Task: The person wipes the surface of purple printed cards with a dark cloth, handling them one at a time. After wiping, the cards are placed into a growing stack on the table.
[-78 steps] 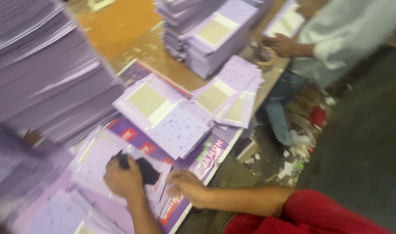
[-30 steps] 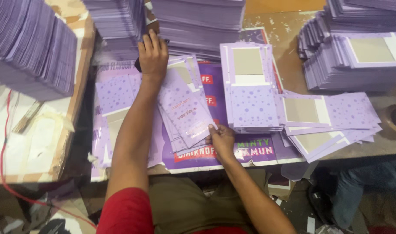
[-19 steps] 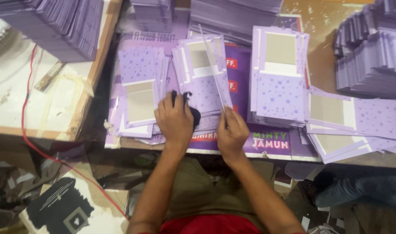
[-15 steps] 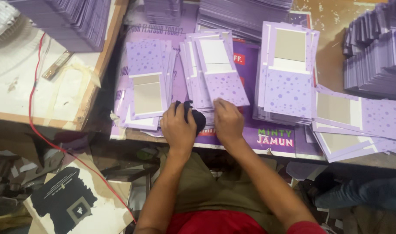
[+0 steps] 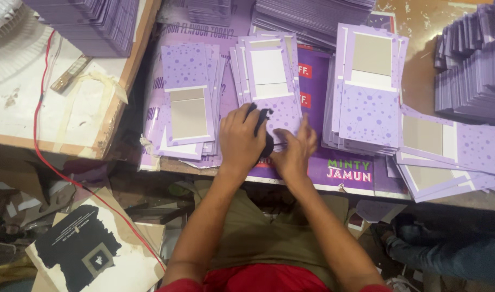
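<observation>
Pressing down on the near end of the middle stack of purple spotted card covers [image 5: 269,81], the left hand [image 5: 242,138] is curled around a small black tool [image 5: 262,130], while the right hand [image 5: 296,151] lies just beside it with fingers spread flat on the same top cover. That cover sits open, its pale panel facing up, on the surface [image 5: 415,65] directly in front of the person. A stack of similar covers [image 5: 189,103] lies to the left and a thicker one [image 5: 369,89] to the right, with looser covers [image 5: 447,157] fanned at the near right. Tall piles of closed purple pieces [image 5: 474,59] stand far right and far left, so much appears handled, though how much remains cannot be told.
</observation>
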